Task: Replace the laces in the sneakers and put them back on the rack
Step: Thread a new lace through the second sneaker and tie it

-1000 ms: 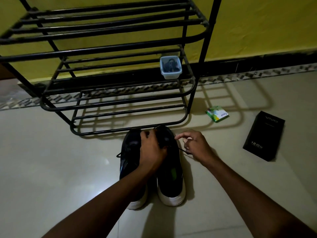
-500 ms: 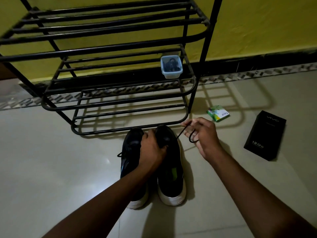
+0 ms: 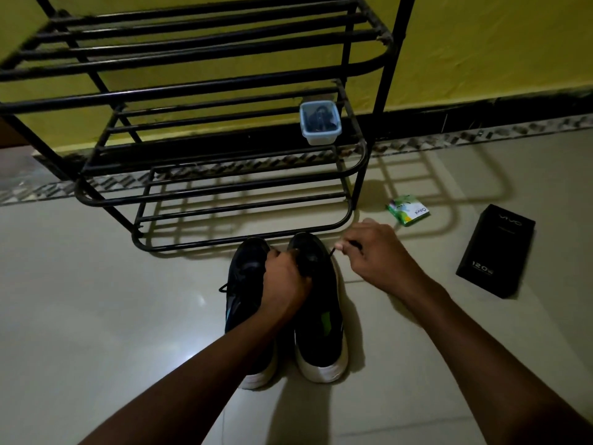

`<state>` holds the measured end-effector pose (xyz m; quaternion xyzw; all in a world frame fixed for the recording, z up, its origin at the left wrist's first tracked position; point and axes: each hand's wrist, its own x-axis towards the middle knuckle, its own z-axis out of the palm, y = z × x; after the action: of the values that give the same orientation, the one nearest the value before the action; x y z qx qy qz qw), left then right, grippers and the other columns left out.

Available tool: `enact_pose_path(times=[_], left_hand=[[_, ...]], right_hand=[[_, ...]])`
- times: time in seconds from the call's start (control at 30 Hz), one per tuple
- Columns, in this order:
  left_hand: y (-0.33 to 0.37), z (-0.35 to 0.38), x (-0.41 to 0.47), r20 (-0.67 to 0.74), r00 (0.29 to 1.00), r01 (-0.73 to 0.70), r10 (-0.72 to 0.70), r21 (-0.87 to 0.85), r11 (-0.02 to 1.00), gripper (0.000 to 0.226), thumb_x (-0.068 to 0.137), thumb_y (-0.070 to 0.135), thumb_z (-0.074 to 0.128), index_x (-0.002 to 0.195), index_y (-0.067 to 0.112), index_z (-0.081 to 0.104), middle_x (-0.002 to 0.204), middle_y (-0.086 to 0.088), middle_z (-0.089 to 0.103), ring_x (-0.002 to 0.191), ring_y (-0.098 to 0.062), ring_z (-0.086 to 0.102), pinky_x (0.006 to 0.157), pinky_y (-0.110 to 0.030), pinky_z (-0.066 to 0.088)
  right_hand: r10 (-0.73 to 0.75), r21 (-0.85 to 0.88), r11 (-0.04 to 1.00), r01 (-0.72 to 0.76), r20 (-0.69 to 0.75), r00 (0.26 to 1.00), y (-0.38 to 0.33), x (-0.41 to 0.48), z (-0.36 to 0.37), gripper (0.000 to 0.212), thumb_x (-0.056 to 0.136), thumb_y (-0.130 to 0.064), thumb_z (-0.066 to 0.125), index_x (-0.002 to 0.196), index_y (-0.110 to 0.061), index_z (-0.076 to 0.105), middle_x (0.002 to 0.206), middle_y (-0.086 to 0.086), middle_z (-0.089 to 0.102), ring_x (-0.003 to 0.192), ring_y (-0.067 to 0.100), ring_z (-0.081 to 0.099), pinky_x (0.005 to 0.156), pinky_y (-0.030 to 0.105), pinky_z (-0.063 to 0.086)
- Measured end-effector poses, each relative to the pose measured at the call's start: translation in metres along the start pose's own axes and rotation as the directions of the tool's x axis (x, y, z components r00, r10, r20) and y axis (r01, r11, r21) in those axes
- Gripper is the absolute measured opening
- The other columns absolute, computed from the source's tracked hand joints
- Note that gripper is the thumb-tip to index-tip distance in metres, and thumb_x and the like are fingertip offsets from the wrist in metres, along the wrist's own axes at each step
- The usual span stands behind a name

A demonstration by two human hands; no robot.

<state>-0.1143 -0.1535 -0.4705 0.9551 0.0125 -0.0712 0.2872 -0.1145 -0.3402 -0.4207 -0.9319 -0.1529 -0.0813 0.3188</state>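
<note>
Sneakers of black fabric with white soles (image 3: 245,293) stand side by side at lower centre of the frame, toes nearly touching the lowest rail of the black metal-bar shoe rack (image 3: 224,242), so neither is on a shelf yet. The left hand (image 3: 285,279), entering from the lower left, is curled down over the throat of the green-marked sneaker (image 3: 321,329), the one nearer the right. I read that grip as an anchor, pinning the shoe to the pale tiled floor (image 3: 96,316) so it cannot slide. Just right of its toe, the right hand (image 3: 375,256) pinches a thin black lace (image 3: 331,251) between thumb and fingertips, and the short stretch showing runs straight from the shoe's edge to the pinch (a pull outward, by my reading, whether out of an eyelet or through one). Which it is I cannot tell: the left hand covers the eyelets, and dark lace on dark fabric in dim light gives little away. A small clear plastic tub (image 3: 320,123) on the rack's middle shelf, upper centre, holds something dark, perhaps laces, though its contents are not legible. The rack's top and left side run out of the frame.
</note>
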Motion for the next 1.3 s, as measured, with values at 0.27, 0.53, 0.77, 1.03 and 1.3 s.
enact_pose_path(times=[0.27,0.53,0.77,1.03,1.3], left_hand=[[-0.004,0.004,0.002,-0.008,0.999,-0.039,0.039,0.012,0.999,0.024,0.09,0.02,0.068,0.114,0.014,0.071,0.12,-0.019,0.061,0.093,-0.022,0.054,0.087,-0.03,0.047],[-0.001,-0.004,0.004,0.085,0.996,-0.027,0.028,-0.018,0.999,0.021,0.087,0.015,0.071,0.107,0.013,0.073,0.109,-0.014,0.069,0.111,-0.03,0.06,0.083,-0.028,0.05],[0.026,-0.035,0.001,0.214,0.95,-0.074,0.228,-0.555,0.828,0.059,0.081,0.012,0.082,0.135,0.021,0.06,0.113,0.003,0.067,0.108,-0.016,0.065,0.085,-0.016,0.052],[0.025,-0.056,0.026,0.197,0.98,0.146,0.035,-0.825,0.546,0.008,0.095,0.016,0.067,0.092,0.014,0.074,0.078,-0.001,0.064,0.069,-0.013,0.056,0.058,-0.024,0.045],[0.018,-0.063,0.034,0.352,0.919,0.38,-0.177,-0.91,0.163,0.009,0.099,0.0,0.055,0.105,-0.003,0.061,0.081,-0.013,0.056,0.062,-0.017,0.063,0.056,-0.022,0.052]], right_hand=[[-0.112,-0.058,0.993,0.105,-0.149,0.983,-0.024,0.017,-0.048,0.022,0.088,-0.021,0.062,0.068,-0.012,0.064,0.066,-0.012,0.049,0.072,0.014,0.038,0.063,0.033,0.035],[-0.097,-0.135,0.989,0.067,-0.229,0.969,-0.034,0.009,-0.039,0.019,0.09,-0.026,0.063,0.073,-0.017,0.067,0.072,-0.016,0.051,0.082,0.015,0.045,0.072,0.037,0.033],[-0.078,0.0,0.997,0.08,-0.254,0.964,-0.036,0.008,-0.038,0.013,0.092,-0.02,0.067,0.08,-0.015,0.068,0.076,-0.01,0.059,0.075,0.015,0.058,0.07,0.045,0.047],[0.141,0.241,0.967,-0.08,-0.247,0.959,-0.003,-0.014,-0.011,0.014,0.095,-0.017,0.063,0.087,-0.011,0.071,0.078,-0.007,0.061,0.071,0.009,0.06,0.067,0.029,0.052],[0.328,0.013,0.944,-0.331,0.09,0.94,0.041,-0.057,0.022,0.017,0.095,-0.016,0.062,0.08,-0.01,0.067,0.072,-0.002,0.057,0.074,0.019,0.057,0.069,0.035,0.046]])
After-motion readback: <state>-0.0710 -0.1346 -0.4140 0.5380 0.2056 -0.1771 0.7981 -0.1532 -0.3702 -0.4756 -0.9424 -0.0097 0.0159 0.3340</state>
